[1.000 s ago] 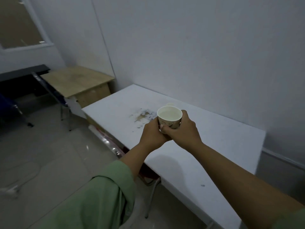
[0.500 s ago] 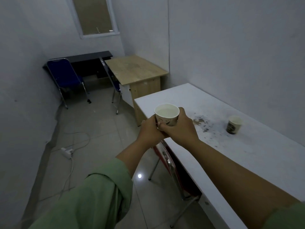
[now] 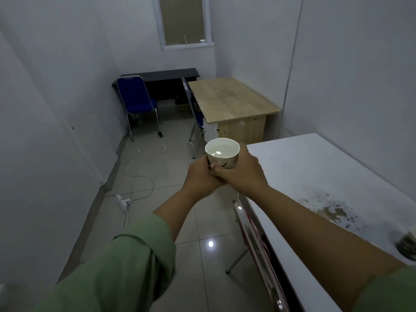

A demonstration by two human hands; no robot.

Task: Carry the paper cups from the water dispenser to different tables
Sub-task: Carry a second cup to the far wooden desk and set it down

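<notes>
Both hands hold one white paper cup (image 3: pixel 222 153) full of water, out in front of me above the floor. My left hand (image 3: pixel 200 179) wraps its left side and underside, my right hand (image 3: pixel 242 173) its right side. The cup hangs just off the near left corner of the white table (image 3: pixel 315 176). A second paper cup (image 3: pixel 407 245) stands on that table at the far right edge of view, blurred. Ahead against the right wall is a wooden desk (image 3: pixel 231 99), and behind it a black desk (image 3: pixel 162 75).
A blue chair (image 3: pixel 137 97) stands by the black desk, another (image 3: pixel 194 113) is tucked at the wooden desk. A red chair's back (image 3: pixel 254 235) leans at the white table's left edge. A power strip (image 3: pixel 122 200) and cable lie on the tiled floor at left.
My view has swung left, from facing the white table to looking down the room. The held cup stays centred in both hands; the cup on the table has slid to the right edge.
</notes>
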